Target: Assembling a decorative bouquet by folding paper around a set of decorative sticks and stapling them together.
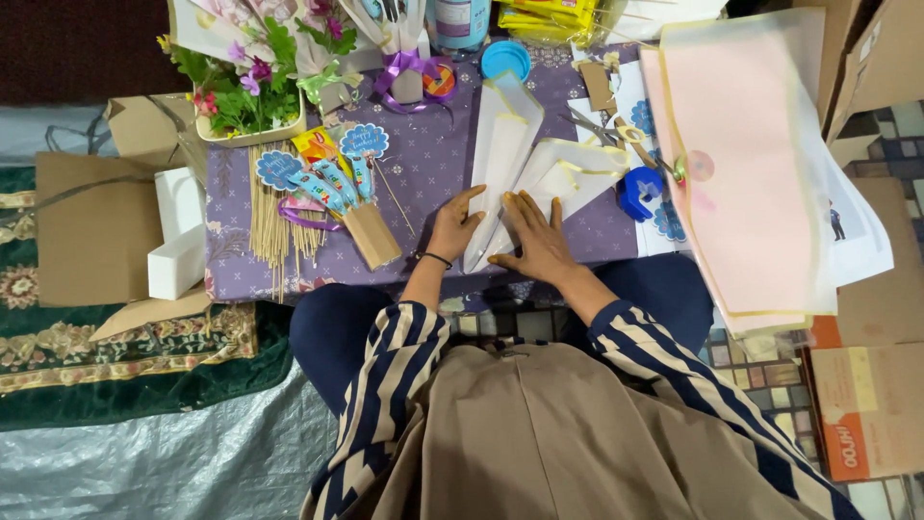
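Both hands were down on the low purple patterned table (423,183). The left hand (452,226) lay flat, fingers together, thumb spread, beside the translucent white paper cone with yellow edging (500,144). The right hand (539,236) pressed its splayed fingers onto the cone's lower fold. Folding looked well along. Finished blue-tagged sticks (332,178) waited at the left; pink wrapping sheets (741,164) lay unused.
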